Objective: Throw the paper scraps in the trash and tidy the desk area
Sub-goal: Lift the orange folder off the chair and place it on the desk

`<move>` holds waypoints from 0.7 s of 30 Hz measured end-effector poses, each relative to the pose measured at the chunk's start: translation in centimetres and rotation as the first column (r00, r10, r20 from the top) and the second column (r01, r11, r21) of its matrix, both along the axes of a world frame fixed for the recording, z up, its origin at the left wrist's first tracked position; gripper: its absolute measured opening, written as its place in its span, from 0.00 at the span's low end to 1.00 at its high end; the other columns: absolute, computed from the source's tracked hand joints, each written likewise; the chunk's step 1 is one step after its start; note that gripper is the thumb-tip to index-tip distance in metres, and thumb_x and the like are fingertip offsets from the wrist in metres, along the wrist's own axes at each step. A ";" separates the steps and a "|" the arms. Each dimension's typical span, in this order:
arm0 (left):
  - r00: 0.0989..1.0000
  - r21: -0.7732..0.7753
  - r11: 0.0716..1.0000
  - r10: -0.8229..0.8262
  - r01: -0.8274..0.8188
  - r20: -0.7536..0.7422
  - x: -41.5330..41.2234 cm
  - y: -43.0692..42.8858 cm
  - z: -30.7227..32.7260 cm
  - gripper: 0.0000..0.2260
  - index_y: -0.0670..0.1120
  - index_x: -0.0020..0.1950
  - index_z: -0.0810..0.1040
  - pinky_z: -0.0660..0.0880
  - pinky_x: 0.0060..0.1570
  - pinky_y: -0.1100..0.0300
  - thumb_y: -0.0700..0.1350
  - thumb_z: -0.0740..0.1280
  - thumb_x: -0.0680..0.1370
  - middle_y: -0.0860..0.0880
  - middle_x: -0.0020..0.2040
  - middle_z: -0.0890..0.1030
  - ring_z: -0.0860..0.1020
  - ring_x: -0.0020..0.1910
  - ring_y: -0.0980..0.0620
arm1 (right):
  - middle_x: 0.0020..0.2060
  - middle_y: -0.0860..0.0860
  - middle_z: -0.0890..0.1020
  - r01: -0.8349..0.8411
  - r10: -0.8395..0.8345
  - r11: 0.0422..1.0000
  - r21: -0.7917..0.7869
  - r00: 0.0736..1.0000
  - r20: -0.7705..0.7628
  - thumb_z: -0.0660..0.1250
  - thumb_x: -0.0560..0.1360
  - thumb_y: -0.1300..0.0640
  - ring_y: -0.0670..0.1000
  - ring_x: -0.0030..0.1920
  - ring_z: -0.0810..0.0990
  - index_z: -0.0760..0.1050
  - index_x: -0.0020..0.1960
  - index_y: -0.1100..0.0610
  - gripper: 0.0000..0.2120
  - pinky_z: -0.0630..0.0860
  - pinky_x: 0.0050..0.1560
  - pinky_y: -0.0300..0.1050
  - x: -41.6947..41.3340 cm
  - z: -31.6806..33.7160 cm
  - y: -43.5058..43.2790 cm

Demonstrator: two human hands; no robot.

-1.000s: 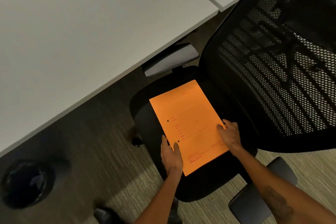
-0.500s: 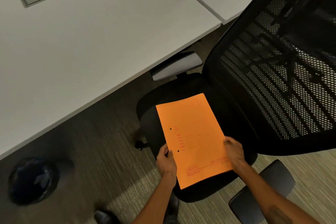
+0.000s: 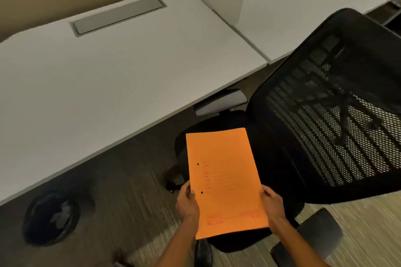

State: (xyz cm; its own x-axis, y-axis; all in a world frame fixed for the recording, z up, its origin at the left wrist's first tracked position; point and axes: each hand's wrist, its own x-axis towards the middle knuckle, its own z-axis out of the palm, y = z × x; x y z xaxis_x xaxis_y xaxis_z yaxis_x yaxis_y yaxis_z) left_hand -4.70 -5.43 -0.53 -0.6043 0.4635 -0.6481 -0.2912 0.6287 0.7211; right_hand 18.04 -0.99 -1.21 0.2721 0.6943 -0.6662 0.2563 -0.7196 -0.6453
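Head view: lower left, a round trash bin (image 3: 51, 219) sits on the carpet under the white tabletop (image 3: 104, 76); at centre bottom, left hand (image 3: 188, 202) and right hand (image 3: 271, 205) grip the orange folder's (image 3: 223, 182) side edges above the chair seat (image 3: 280, 158). Tidying step; it probably belongs on the tabletop.

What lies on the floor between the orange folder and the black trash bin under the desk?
In the head view, only bare carpet shows between the orange folder, held by the left hand and right hand, and the trash bin. Nothing else lies there.
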 end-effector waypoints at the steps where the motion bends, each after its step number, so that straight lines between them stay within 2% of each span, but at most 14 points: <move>1: 1.000 0.006 1.000 -0.001 0.002 -0.004 -0.3 -0.1 0.6 0.12 0.43 0.66 0.78 0.72 0.37 0.64 0.40 0.60 0.85 0.43 0.57 0.79 0.76 0.53 0.45 | 0.37 0.46 0.85 0.003 -0.003 1.000 0.000 1.000 -0.004 0.62 0.81 0.55 0.51 0.39 0.84 0.80 0.45 0.41 0.12 0.80 0.36 0.46 -0.4 0.6 0.0; 4: 0.999 -0.019 1.000 -0.017 0.016 -0.052 -1.6 -0.6 2.1 0.12 0.41 0.65 0.79 0.69 0.30 0.75 0.38 0.61 0.85 0.42 0.57 0.78 0.75 0.52 0.48 | 0.40 0.48 0.85 0.004 -0.004 1.000 -0.030 1.000 -0.022 0.63 0.81 0.54 0.54 0.42 0.85 0.80 0.42 0.39 0.14 0.83 0.43 0.51 -1.4 2.3 -0.2; 5: 0.997 -0.027 0.999 -0.023 0.021 -0.067 -2.0 -0.7 2.5 0.12 0.42 0.65 0.79 0.69 0.31 0.75 0.37 0.60 0.84 0.42 0.56 0.78 0.75 0.50 0.51 | 0.41 0.48 0.85 0.010 -0.011 0.999 -0.039 0.999 -0.031 0.63 0.81 0.54 0.54 0.41 0.85 0.80 0.42 0.39 0.14 0.82 0.42 0.51 -1.7 2.8 -0.2; 8: 0.992 -0.039 0.998 -0.055 0.050 -0.116 -3.4 -1.1 4.1 0.13 0.45 0.65 0.79 0.70 0.37 0.65 0.36 0.60 0.84 0.47 0.53 0.80 0.75 0.43 0.58 | 0.40 0.47 0.86 0.017 -0.019 0.999 -0.039 0.999 -0.047 0.65 0.80 0.54 0.51 0.39 0.86 0.80 0.43 0.40 0.11 0.81 0.36 0.46 -2.9 4.8 0.1; 12: 0.993 -0.061 0.998 0.020 -0.028 -0.120 -5.1 -1.1 5.9 0.13 0.45 0.65 0.79 0.67 0.37 0.65 0.35 0.63 0.83 0.43 0.59 0.80 0.73 0.47 0.54 | 0.42 0.47 0.86 -0.010 0.008 0.999 -0.033 0.997 -0.076 0.66 0.79 0.54 0.50 0.42 0.86 0.83 0.48 0.43 0.08 0.82 0.42 0.49 -4.9 6.5 1.0; 18: 0.985 0.000 0.995 0.095 -0.096 -0.146 -8.7 -1.4 8.1 0.13 0.50 0.65 0.79 0.78 0.55 0.48 0.40 0.65 0.82 0.46 0.60 0.80 0.78 0.55 0.47 | 0.43 0.46 0.85 -0.086 0.086 0.996 0.004 0.990 -0.113 0.66 0.79 0.54 0.45 0.37 0.86 0.80 0.50 0.42 0.08 0.79 0.30 0.40 -8.8 8.8 3.3; 21: 0.979 0.016 0.990 0.144 -0.144 -0.146 -10.8 -1.4 9.3 0.12 0.55 0.63 0.78 0.80 0.54 0.44 0.42 0.65 0.82 0.48 0.57 0.80 0.81 0.52 0.47 | 0.45 0.48 0.86 -0.150 0.152 0.988 0.019 0.977 -0.150 0.66 0.79 0.54 0.47 0.39 0.86 0.81 0.51 0.43 0.07 0.81 0.33 0.44 -11.4 9.8 4.4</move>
